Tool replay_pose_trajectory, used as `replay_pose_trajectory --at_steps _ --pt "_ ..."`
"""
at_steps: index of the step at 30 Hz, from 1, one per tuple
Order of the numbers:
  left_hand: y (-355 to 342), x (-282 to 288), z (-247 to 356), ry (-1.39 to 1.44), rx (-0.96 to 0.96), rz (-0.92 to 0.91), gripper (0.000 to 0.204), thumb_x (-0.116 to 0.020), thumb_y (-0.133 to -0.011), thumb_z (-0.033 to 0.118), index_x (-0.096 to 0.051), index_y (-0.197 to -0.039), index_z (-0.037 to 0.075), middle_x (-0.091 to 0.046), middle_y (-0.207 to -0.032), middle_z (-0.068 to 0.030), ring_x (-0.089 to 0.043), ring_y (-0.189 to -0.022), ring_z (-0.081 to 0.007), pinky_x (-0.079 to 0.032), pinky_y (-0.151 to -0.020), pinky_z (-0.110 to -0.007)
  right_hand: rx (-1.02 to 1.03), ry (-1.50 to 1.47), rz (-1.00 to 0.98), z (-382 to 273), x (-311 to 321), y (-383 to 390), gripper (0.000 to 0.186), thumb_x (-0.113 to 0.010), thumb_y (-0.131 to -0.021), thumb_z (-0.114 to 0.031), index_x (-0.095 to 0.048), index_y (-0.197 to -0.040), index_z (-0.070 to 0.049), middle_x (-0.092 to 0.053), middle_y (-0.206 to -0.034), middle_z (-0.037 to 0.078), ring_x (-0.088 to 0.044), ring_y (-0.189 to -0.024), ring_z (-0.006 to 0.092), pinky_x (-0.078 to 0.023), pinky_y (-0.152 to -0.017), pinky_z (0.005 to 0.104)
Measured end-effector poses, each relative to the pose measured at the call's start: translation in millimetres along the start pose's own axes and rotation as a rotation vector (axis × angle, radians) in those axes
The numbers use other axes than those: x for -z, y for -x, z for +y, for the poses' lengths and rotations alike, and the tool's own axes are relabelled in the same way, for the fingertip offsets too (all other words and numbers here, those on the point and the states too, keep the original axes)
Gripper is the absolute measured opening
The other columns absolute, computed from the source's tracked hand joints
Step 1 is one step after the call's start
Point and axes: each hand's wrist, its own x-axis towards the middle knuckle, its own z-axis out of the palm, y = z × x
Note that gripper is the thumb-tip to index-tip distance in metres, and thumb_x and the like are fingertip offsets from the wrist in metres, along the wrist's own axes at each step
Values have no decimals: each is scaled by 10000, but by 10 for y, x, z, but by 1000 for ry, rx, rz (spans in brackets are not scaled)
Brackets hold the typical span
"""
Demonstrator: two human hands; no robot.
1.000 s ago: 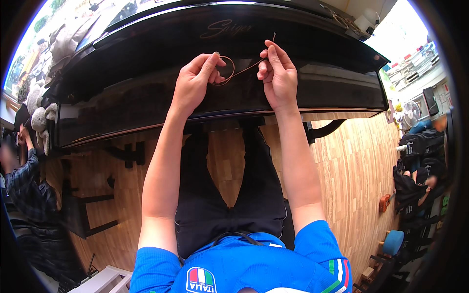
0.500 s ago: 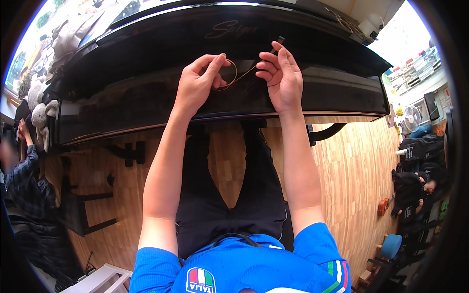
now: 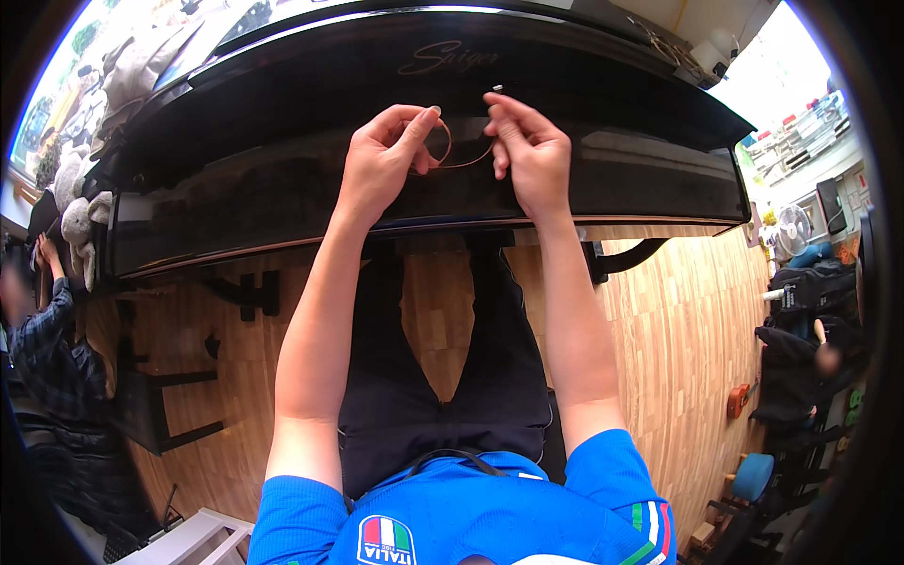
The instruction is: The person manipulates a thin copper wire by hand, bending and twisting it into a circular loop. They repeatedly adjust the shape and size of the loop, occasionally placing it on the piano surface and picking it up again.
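Observation:
A thin tan cord (image 3: 450, 143) runs between my hands, bent into a loop beside the left one. My left hand (image 3: 375, 168) pinches the looped part between thumb and fingers. My right hand (image 3: 539, 162) is closed on the cord's other end, and a small pale, metal-looking tip (image 3: 497, 88) sticks up past its fingers. Between the hands the strand sags in a shallow curve. Both hands are held over a closed, glossy black upright piano (image 3: 650, 179). The exact kind of cord cannot be made out.
Grey plush toys (image 3: 77, 221) sit at the piano's left end, near another person's plaid sleeve (image 3: 47, 325). Cables (image 3: 673, 52) lie on the piano's far right. A small orange guitar (image 3: 738, 401), a blue stool (image 3: 753, 476) and a person in black (image 3: 791, 377) are at the right.
My right hand has turned over and moved a little left, its fingers closing in around the cord end. The strand has gone from nearly straight to sagging. My left hand barely moved.

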Motion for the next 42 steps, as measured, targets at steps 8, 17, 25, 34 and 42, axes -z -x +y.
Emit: replay_pose_trajectory --at_steps 8,17,25,34,42 --pt "2 23 -3 90 3 -15 248 -661 -997 256 -693 -1057 18 -636 -775 1 -550 -605 -52 -533 -608 -242 33 374 -282 -2 -95 64 253 -627 -945 -20 -744 -1165 -61 -710 -929 72 -674 -712 109 -529 -588 216" --pt "5 31 5 119 1 -15 257 -678 -987 252 -688 -1061 6 -649 -777 -13 -559 -592 -60 -533 -589 -240 22 366 -300 -47 -112 83 256 -689 -946 -149 -735 -1159 -15 -709 -944 73 -683 -740 129 -542 -669 245" --pt "0 43 -10 102 7 -18 251 -695 -974 237 -677 -1071 7 -650 -778 -26 -580 -598 -70 -534 -576 -248 35 386 -310 -25 -106 73 274 -773 -899 -208 -757 -1088 -10 -735 -901 66 -680 -718 113 -544 -647 234" --pt "2 41 23 153 27 -20 235 -641 -1005 214 -655 -1134 18 -645 -830 -20 -697 -743 -124 -582 -699 -266 6 122 -181 -27 -90 53 211 -756 -911 -143 -739 -1075 -11 -715 -790 36 -668 -680 92 -553 -627 225" --pt "1 -3 -13 -48 -28 -58 238 -700 -967 210 -682 -996 -25 -697 -793 -56 -684 -662 -119 -548 -636 -235 113 178 -126 36 -120 85 165 -772 -898 -155 -788 -1048 -87 -743 -939 45 -648 -644 71 -517 -560 197"
